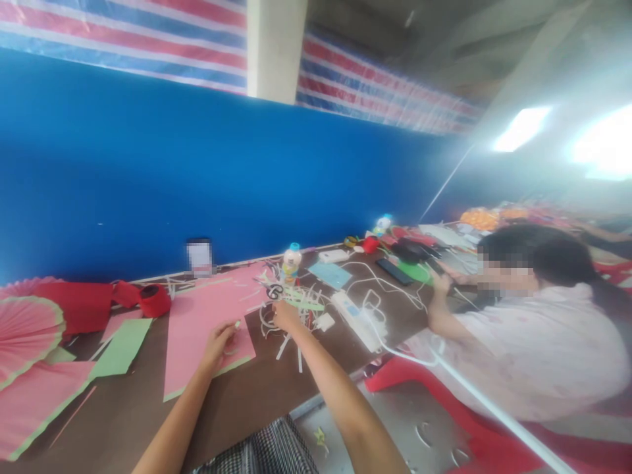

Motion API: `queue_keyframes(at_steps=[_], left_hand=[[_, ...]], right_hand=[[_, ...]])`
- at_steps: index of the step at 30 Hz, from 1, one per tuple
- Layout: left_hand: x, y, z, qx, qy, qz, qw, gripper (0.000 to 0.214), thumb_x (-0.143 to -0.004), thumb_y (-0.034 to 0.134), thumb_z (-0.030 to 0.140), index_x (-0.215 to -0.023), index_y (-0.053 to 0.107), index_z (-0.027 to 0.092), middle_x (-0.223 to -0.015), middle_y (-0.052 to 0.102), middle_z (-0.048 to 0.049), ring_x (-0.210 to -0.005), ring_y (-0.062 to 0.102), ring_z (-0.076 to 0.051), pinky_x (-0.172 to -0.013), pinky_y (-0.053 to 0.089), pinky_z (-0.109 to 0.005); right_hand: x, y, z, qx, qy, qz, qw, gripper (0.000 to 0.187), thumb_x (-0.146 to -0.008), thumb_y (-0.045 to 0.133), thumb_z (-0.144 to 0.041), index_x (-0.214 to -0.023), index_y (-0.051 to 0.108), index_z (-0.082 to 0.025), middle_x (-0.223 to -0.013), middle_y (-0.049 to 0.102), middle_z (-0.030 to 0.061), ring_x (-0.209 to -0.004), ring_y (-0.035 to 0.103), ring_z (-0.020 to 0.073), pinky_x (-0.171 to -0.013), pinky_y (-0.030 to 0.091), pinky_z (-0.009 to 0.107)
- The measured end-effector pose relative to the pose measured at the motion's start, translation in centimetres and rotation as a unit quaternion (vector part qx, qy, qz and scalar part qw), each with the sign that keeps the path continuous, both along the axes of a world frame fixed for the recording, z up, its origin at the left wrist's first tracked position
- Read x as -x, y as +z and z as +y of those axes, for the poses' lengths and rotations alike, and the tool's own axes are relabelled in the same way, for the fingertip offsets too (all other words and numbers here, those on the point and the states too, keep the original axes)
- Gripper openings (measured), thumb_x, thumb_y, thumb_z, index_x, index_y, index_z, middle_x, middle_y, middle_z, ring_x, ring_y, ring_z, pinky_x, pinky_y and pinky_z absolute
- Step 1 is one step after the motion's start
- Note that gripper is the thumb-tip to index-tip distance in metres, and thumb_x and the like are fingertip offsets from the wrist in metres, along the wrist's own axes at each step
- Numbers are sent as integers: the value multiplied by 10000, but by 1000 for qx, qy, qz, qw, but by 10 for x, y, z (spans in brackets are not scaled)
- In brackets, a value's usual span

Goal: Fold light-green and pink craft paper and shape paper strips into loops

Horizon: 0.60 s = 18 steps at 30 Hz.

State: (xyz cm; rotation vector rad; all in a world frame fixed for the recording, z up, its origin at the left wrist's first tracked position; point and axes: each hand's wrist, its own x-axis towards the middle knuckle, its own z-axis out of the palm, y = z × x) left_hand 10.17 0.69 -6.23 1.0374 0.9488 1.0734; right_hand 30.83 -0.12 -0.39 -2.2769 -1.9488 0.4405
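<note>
My left hand (220, 340) rests on a large pink paper sheet (202, 322) with a green edge, its fingers curled round a small pale thing I cannot make out. My right hand (285, 315) reaches into a heap of white and green paper strips (296, 306) just right of the sheet; its fingers are bent down, and whether they grip a strip is hidden. Black-handled scissors (274, 290) lie just beyond the right hand. A small bottle with a blue cap (291, 263) stands behind them.
Pink folded paper fans (27, 329) and red paper (79, 304) lie at the left, a red tape roll (155, 299) beside them. A white power strip (358, 316) with cables lies at the right. A person in a pale top (533, 355) sits at the right.
</note>
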Motion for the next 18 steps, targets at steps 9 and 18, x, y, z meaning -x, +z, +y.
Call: queue_keyframes(at_steps=[9, 18], left_hand=[[1, 7, -1, 14, 16, 11, 1000, 393, -602, 657, 394, -888, 625, 125, -742, 637, -49, -494, 492, -78, -432, 337, -176], [-1, 6, 0, -13, 4, 21, 1000, 348, -630, 641, 378, -863, 632, 120, -754, 650, -60, -538, 502, -89, -525, 390, -200]], right_hand=[[-24, 7, 10, -112, -9, 119, 987, 300, -786, 438, -198, -1038, 601, -192, -895, 662, 41, -789, 602, 147, -690, 430, 232], [-17, -5, 5, -94, -72, 35, 992, 190, -760, 477, -243, -798, 635, -143, -765, 641, 92, -762, 600, 211, -665, 417, 280]])
